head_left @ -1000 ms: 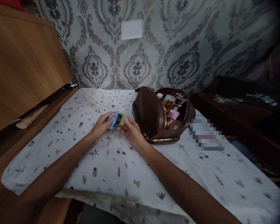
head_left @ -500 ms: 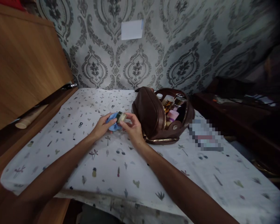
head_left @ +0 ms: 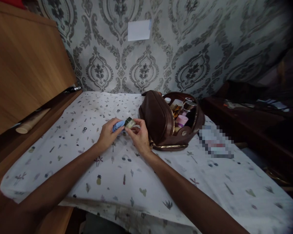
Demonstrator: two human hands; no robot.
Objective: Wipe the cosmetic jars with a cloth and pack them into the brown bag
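- Jar [head_left: 130, 123]: small, dark green at the top end, pale and see-through below; tilted, in the air above the near side of the sheet [head_left: 112, 193], left of the bag [head_left: 153, 117].
- Right hand [head_left: 141, 138]: thumb and fingers pinch the jar's pale end; a gap shows between them and the palm.
- Left hand [head_left: 108, 132]: thumb and fingers close on a bunched blue cloth [head_left: 118, 125], which sits right beside the jar's dark end. Whether the cloth presses on it, I cannot tell.
- Bag: brown, with gold zips, standing open just beyond the right hand. Inside are a pink pot [head_left: 181, 120], a white cap [head_left: 167, 100], an amber bottle [head_left: 176, 110] and a silver-topped container [head_left: 189, 104].
- Right of the bag, on the sheet, lies a flat item [head_left: 216, 141] blurred out in blocks.
- Sheet: white, printed with small palms, pineapples and glasses, reaching back to the patterned wall [head_left: 169, 19], where a white plate [head_left: 139, 30] is fixed.
- Left: a wooden cabinet [head_left: 26, 52], with a tan tube [head_left: 31, 122] lying along the ledge below it.
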